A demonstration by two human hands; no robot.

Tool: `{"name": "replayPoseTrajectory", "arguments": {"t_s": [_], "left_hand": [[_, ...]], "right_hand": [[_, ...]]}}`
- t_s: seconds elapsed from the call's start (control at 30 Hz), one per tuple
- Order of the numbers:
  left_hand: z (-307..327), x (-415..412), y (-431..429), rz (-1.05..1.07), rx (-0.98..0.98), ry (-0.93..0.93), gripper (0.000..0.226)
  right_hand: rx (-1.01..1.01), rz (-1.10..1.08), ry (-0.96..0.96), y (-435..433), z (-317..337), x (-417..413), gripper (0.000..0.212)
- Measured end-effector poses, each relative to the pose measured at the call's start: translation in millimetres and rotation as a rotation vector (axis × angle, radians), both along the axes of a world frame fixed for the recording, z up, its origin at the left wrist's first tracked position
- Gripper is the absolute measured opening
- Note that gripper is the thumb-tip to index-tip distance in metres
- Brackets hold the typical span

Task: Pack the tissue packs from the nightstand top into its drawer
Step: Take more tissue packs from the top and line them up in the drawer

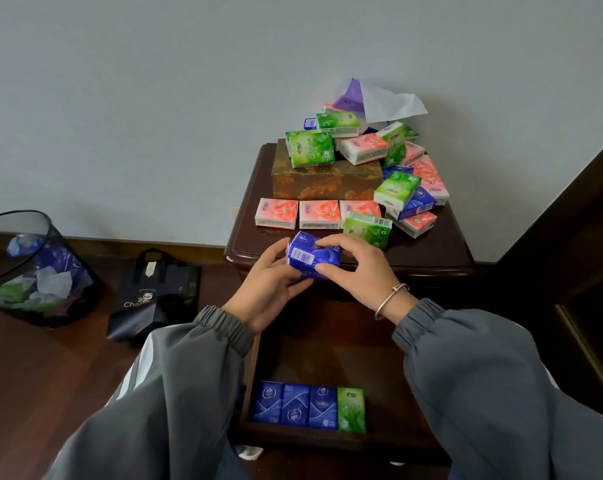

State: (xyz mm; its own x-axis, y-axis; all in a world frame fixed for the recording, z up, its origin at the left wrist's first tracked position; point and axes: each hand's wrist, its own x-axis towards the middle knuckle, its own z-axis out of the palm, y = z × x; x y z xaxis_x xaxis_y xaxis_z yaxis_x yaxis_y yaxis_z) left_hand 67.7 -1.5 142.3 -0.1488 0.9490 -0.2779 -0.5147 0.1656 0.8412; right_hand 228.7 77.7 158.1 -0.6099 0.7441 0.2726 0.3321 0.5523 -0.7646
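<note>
Both hands, left hand (268,289) and right hand (357,271), grip a blue tissue pack (312,256) over the open drawer (390,393), where four packs (308,407) already sit in a row.

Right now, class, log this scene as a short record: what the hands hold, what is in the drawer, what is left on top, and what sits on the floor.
held: blue pack, gripped by left hand and right hand over the nightstand's front edge
drawer: open; a row of three blue packs and a green pack at its near end
nightstand: many pink, green and blue packs remain, some piled on a tissue box
pink row: three packs side by side before the box
floor: bin, black bag
</note>
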Motion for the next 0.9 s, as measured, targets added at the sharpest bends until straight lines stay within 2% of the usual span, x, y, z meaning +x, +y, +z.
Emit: {"name": "replayPoseTrajectory", "arguments": {"t_s": [0.1,0.13,0.23,0.33,0.37,0.47,0.53,0.67,0.77,0.9], "left_hand": [[6.3,-3.8,2.8,-0.039,0.015,-0.193,0.038],[8.9,-3.3,4.6,-0.028,0.004,-0.163,0.035],[5.2,0.1,13.0,0.044,-0.061,0.137,0.038],[1.6,-0.6,19.7,0.128,-0.087,0.168,0.035],[2.0,-3.1,21.6,0.146,-0.091,0.166,0.034],[2.1,-7.9,25.9,0.150,-0.097,0.184,0.030],[-0.8,-7.5,27.8,0.143,-0.092,0.181,0.027],[-4.1,-6.5,29.2,0.136,-0.085,0.175,0.019],[-5.9,-7.5,29.1,0.121,-0.080,0.182,0.023],[-7.3,-7.8,28.2,0.104,-0.078,0.185,0.029]], "right_hand": [[0.006,0.059,-0.115,-2.8,4.3,-1.2,0.036],[-0.009,0.100,-0.163,-3.8,5.3,-1.2,0.037],[0.003,0.172,-0.198,-5.5,10.7,2.8,0.036],[0.242,-0.014,-0.066,16.6,26.2,20.0,0.029],[0.314,-0.106,-0.074,32.2,33.4,28.0,0.030],[0.369,-0.272,-0.306,89.0,55.6,49.0,0.046],[0.313,-0.224,-0.487,118.6,66.1,53.3,0.063],[0.343,-0.078,-0.863,151.6,76.7,46.1,0.084],[0.396,-0.026,-1.095,160.0,78.6,36.2,0.086],[0.573,-0.037,-1.147,166.5,76.3,29.0,0.079]]}}
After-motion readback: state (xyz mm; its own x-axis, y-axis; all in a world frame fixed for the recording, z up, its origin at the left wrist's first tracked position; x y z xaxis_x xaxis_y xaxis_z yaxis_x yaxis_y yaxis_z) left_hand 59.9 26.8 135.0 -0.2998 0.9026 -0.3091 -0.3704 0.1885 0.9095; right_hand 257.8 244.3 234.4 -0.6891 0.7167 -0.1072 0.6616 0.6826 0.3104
